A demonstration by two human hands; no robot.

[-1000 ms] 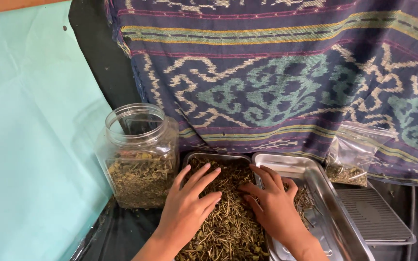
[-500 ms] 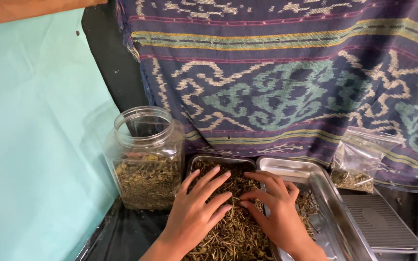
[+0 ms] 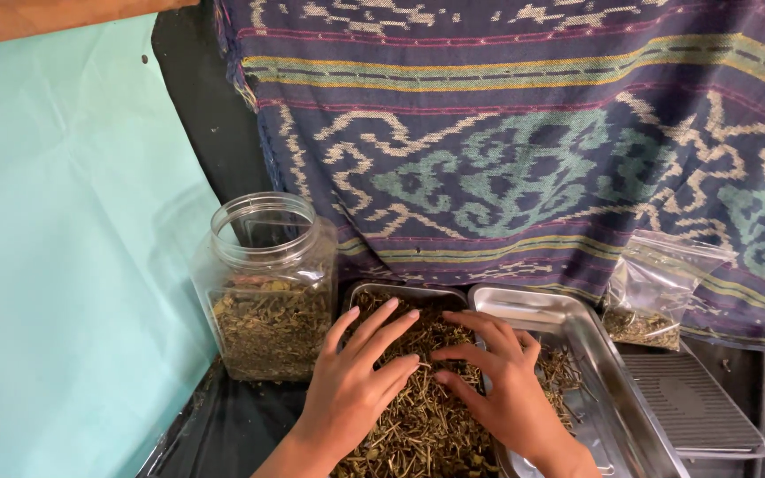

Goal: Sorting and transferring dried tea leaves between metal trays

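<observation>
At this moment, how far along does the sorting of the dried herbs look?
Done: the clear open jar is roughly half full of dried plant matter, and a small clear bag holds a little. In hand: the left hand and right hand lie spread, fingers down, on the herb pile in the dark tray. Left: most of that pile, plus scraps in the metal tray.

L: open jar [image 3: 267,283] blocks | R: steel tray [image 3: 577,354], bag [image 3: 657,292] crowd | rear: hanging cloth [image 3: 524,150] | above free
</observation>
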